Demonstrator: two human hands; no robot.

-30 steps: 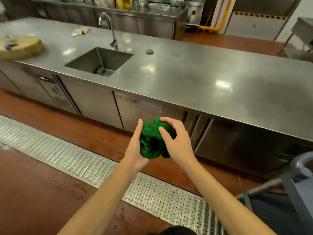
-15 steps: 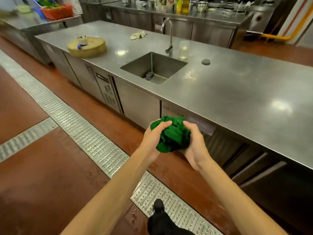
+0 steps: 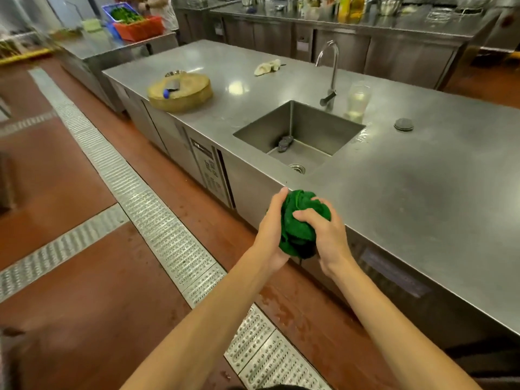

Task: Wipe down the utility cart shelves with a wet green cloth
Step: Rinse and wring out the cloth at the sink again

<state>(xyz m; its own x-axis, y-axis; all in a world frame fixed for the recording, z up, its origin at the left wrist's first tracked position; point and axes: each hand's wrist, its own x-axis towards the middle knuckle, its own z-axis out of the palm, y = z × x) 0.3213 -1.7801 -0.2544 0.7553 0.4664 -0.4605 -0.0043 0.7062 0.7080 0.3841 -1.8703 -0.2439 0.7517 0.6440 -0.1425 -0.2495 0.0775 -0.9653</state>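
The green cloth (image 3: 301,220) is bunched into a tight ball and held in the air between both hands, just in front of the near edge of the stainless steel desk (image 3: 408,192) and above the red floor (image 3: 70,319). The left hand (image 3: 270,229) cups the cloth's left side, with its fingers curled up over the top of the bundle. The right hand (image 3: 327,237) grips the cloth from the right, its thumb lying across the front of the fabric and its fingers wrapped round the far side. The two hands are pressed toward each other with the cloth squeezed between them, and both bare forearms reach in from the bottom of the view. Beyond the hands a square sink (image 3: 318,122) is set into the desk, with a small dark object (image 3: 284,142) lying on its bottom near the round drain (image 3: 297,168). A curved faucet (image 3: 332,68) stands at the sink's far rim, and a clear plastic container (image 3: 357,101) stands just beside it to the right. A dark round plug (image 3: 403,124) lies on the desk farther right, well apart from the sink. To the left of the sink sits a thick round wooden chopping block (image 3: 185,94) with a blue-handled cleaver (image 3: 172,87) resting on top of it. A pale crumpled rag (image 3: 267,67) lies near the desk's far edge. A perforated metal drain grate (image 3: 157,220) runs along the floor beside the desk, and a red crate of greens (image 3: 138,28) stands on another steel surface in the far left background.
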